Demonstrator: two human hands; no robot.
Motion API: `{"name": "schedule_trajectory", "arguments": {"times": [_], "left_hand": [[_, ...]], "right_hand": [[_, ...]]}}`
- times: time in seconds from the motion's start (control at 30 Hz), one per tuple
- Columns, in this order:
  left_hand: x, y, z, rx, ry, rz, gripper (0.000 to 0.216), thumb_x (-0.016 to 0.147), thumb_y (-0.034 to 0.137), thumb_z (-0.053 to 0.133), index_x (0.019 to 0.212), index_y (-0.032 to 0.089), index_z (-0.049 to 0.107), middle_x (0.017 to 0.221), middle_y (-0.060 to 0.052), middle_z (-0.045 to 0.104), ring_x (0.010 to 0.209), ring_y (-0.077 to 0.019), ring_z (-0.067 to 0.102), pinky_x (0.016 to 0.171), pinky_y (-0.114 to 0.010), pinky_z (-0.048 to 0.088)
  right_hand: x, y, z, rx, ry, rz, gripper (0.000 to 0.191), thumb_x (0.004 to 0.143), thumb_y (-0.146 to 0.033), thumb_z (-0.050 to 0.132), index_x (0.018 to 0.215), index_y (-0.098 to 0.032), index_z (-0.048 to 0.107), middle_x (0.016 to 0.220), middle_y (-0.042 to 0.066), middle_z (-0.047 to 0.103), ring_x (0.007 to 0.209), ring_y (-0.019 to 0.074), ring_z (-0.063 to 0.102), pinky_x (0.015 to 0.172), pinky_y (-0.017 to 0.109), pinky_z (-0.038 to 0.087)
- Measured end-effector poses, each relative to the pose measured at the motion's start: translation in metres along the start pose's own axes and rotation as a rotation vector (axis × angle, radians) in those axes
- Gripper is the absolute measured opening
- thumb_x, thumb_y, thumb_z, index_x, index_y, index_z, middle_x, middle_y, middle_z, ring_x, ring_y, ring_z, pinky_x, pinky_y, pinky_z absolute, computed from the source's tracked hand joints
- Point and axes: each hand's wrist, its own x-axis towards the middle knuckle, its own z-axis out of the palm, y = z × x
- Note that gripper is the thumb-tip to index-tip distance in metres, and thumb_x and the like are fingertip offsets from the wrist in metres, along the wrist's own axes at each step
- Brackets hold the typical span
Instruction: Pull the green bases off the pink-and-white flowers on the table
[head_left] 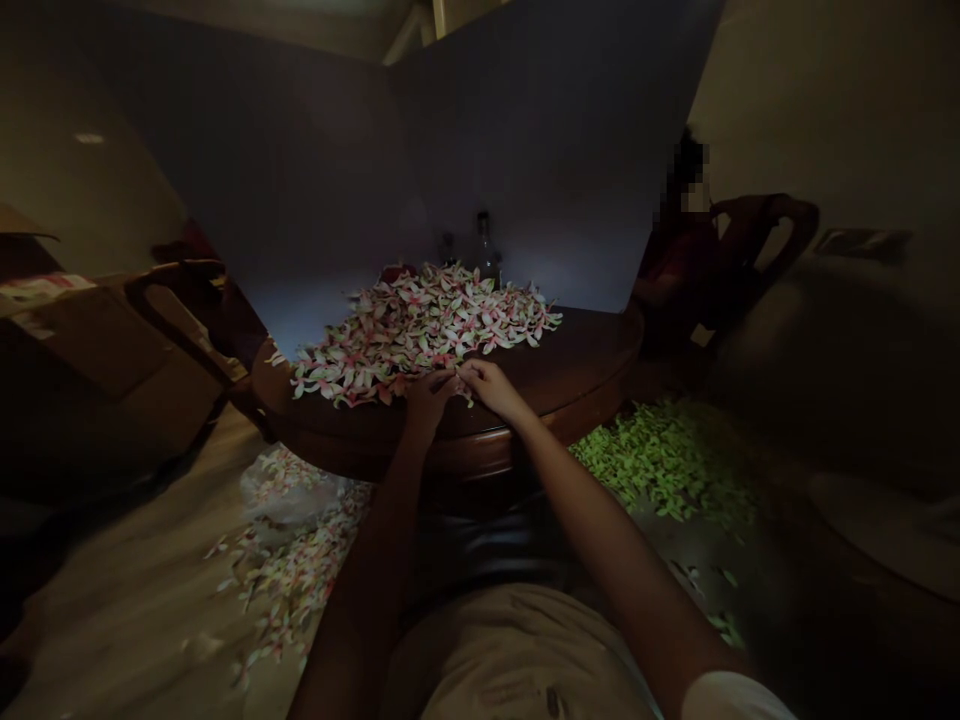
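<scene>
A heap of pink-and-white flower pieces (420,325) lies on a dark round wooden table (577,370). Both my hands reach to the heap's near edge and meet there. My left hand (427,395) has its fingers pinched together on a small flower piece. My right hand (487,383) is also closed, its fingertips touching the same spot; what it pinches is too small and dim to name.
More pink-white flower pieces (292,560) and a clear plastic bag (281,495) lie on the floor at left. Green pieces (667,465) are scattered on the floor at right. A bottle (486,248) stands behind the heap. Another person (690,250) sits at far right. A wooden chair (180,300) stands left.
</scene>
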Motion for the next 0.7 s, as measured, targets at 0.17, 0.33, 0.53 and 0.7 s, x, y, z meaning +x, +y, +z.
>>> {"name": "schedule_trajectory", "arguments": {"times": [0.17, 0.33, 0.53, 0.7], "left_hand": [[0.0003, 0.0014, -0.0003, 0.000, 0.004, -0.005, 0.031, 0.074, 0.039, 0.072, 0.096, 0.016, 0.076, 0.092, -0.007, 0.075, 0.089, -0.0224, 0.069, 0.084, -0.035, 0.054], [0.0008, -0.0017, 0.0006, -0.025, 0.023, -0.029, 0.031, 0.073, 0.038, 0.073, 0.095, 0.017, 0.076, 0.094, -0.007, 0.075, 0.092, -0.0237, 0.069, 0.086, -0.038, 0.055], [-0.0015, 0.0033, 0.0010, -0.067, 0.034, -0.053, 0.030, 0.070, 0.035, 0.075, 0.094, 0.017, 0.076, 0.093, -0.007, 0.075, 0.090, -0.0235, 0.070, 0.086, -0.039, 0.055], [-0.0013, 0.0034, 0.0007, -0.048, 0.036, -0.042, 0.028, 0.071, 0.033, 0.072, 0.093, 0.017, 0.077, 0.091, -0.006, 0.075, 0.089, -0.0228, 0.070, 0.086, -0.039, 0.056]], "right_hand": [[-0.0002, -0.0005, -0.0007, -0.003, -0.006, -0.017, 0.037, 0.087, -0.052, 0.057, 0.075, -0.017, 0.060, 0.067, -0.001, 0.060, 0.057, 0.0108, 0.052, 0.058, 0.024, 0.042], [-0.0007, -0.0025, -0.0008, -0.003, 0.000, -0.008, 0.035, 0.085, -0.051, 0.059, 0.077, -0.017, 0.061, 0.068, -0.001, 0.061, 0.058, 0.0104, 0.052, 0.057, 0.024, 0.041], [-0.0025, -0.0060, -0.0003, -0.003, 0.013, 0.010, 0.036, 0.083, -0.053, 0.059, 0.079, -0.017, 0.059, 0.061, -0.003, 0.057, 0.054, 0.0098, 0.049, 0.056, 0.023, 0.039], [-0.0020, -0.0049, -0.0006, -0.010, 0.005, 0.004, 0.036, 0.084, -0.053, 0.058, 0.079, -0.017, 0.060, 0.061, -0.003, 0.057, 0.054, 0.0101, 0.048, 0.056, 0.023, 0.038]]}}
